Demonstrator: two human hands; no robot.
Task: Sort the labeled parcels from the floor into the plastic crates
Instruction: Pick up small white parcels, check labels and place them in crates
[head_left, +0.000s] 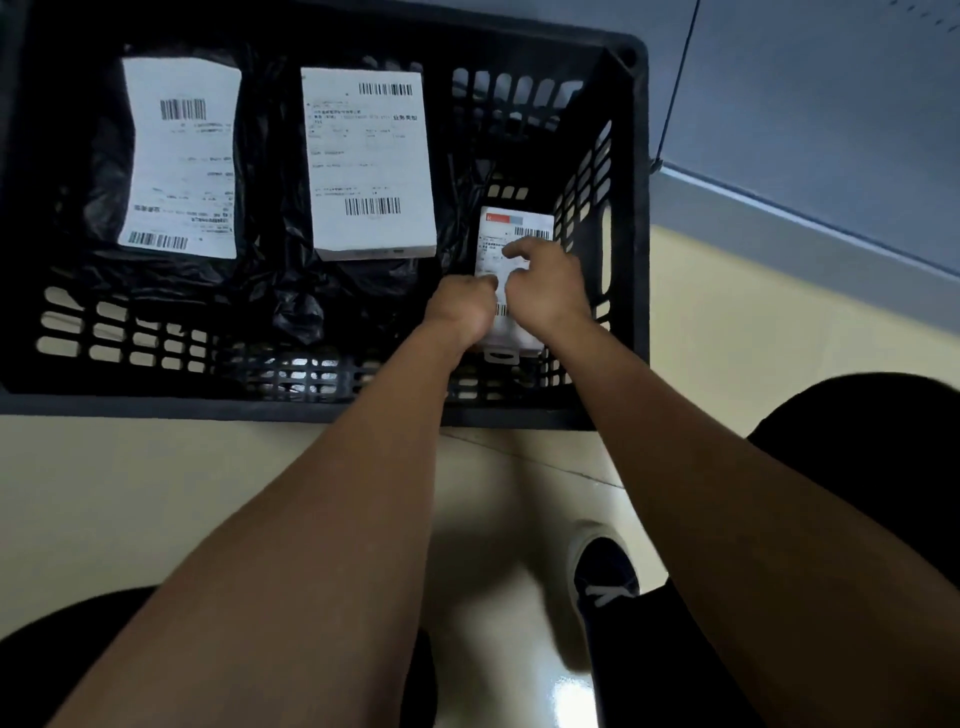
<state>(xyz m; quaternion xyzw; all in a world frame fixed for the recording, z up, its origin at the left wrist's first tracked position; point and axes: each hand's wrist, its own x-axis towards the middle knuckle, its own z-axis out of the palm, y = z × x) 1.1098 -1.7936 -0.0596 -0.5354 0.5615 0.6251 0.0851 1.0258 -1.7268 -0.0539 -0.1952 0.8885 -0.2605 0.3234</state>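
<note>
A black slotted plastic crate (631, 208) fills the upper view. Inside lie a black bag parcel with a curled white label (182, 156) at the left and a parcel with a flat white label (371, 161) in the middle. At the crate's right end a small white labeled parcel (511, 228) stands against the wall. My left hand (460, 306) grips its left edge with curled fingers. My right hand (548, 291) holds it from the right, the thumb across the label. Both hands cover the parcel's lower half.
The crate sits on a cream tiled floor (260, 483), beside a grey-blue wall (831, 119) with a thin cable running down it. My dark shoe (605, 577) and dark-clothed knees show at the bottom.
</note>
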